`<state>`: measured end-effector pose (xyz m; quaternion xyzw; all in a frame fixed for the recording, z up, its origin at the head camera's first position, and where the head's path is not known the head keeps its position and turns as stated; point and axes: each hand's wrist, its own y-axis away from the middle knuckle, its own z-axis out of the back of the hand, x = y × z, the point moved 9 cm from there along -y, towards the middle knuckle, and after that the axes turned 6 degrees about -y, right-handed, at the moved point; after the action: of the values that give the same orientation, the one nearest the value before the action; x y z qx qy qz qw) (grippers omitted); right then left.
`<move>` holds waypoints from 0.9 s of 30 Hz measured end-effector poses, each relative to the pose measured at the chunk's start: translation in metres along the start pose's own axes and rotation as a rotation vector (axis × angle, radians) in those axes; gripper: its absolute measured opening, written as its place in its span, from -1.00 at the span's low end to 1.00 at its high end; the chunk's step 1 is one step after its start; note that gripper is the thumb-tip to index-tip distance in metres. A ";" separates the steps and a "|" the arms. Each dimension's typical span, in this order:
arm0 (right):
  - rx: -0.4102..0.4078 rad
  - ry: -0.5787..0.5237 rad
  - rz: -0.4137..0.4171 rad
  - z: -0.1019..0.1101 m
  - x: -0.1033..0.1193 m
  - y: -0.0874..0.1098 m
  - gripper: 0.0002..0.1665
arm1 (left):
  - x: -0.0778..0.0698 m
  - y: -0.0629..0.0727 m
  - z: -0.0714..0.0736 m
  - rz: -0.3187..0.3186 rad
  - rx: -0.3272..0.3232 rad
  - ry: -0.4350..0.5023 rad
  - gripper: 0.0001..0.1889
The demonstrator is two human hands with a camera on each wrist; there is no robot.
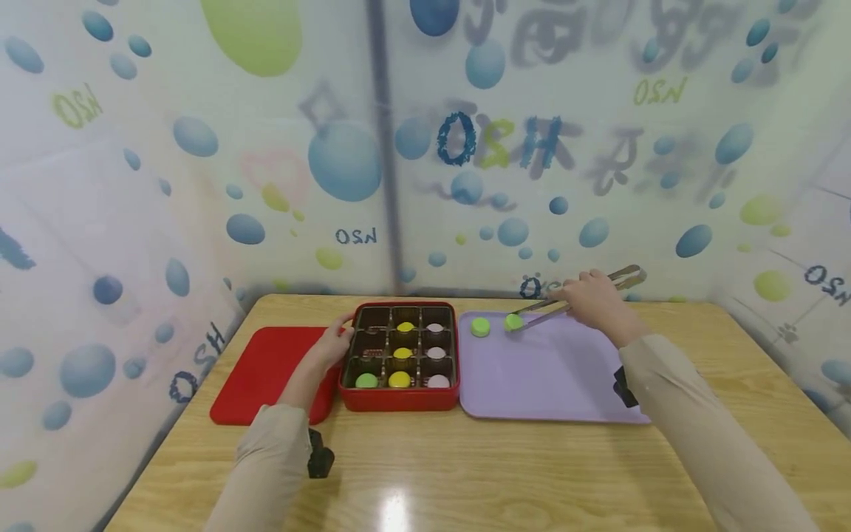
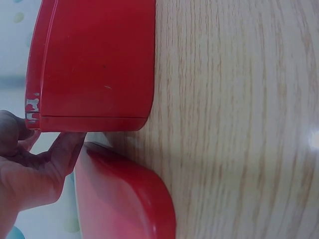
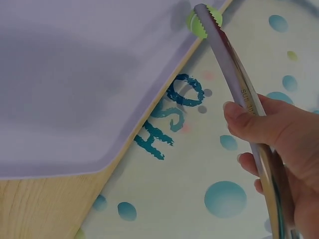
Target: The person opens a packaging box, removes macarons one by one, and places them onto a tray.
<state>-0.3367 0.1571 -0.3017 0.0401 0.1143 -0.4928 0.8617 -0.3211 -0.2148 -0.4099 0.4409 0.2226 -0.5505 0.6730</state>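
Note:
My right hand (image 1: 595,304) grips metal tongs (image 3: 244,84), whose serrated tips close around a light green macaron (image 1: 513,322) near the back edge of the purple tray (image 1: 532,384). Another green macaron (image 1: 480,326) lies to its left on the tray. My left hand (image 1: 330,343) touches the left side of the red box (image 1: 401,401), fingers up by its rim. Inside, a dark divided insert holds yellow macarons (image 1: 402,354) down the middle column, pale pink ones (image 1: 436,353) down the right, and a green one (image 1: 367,380) in the front left compartment.
Left of the box lies a red lid (image 1: 255,369), partly under my left forearm. Everything stands on a wooden table (image 1: 412,465). A wall covering (image 1: 452,222) with printed bubbles rises right behind the table's back edge.

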 end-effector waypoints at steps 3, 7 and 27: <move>0.028 0.000 -0.006 -0.003 -0.001 -0.001 -0.59 | 0.000 -0.001 -0.001 -0.006 -0.002 0.002 -0.51; 0.040 0.004 -0.009 -0.005 0.000 -0.002 -0.61 | 0.002 -0.002 0.001 0.001 -0.012 -0.002 -0.51; -0.038 -0.030 0.058 0.019 0.013 -0.009 -0.51 | 0.001 0.000 0.001 0.004 0.005 0.001 -0.51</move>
<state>-0.3356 0.1385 -0.2860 0.0199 0.1095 -0.4658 0.8779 -0.3205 -0.2165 -0.4102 0.4432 0.2209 -0.5496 0.6728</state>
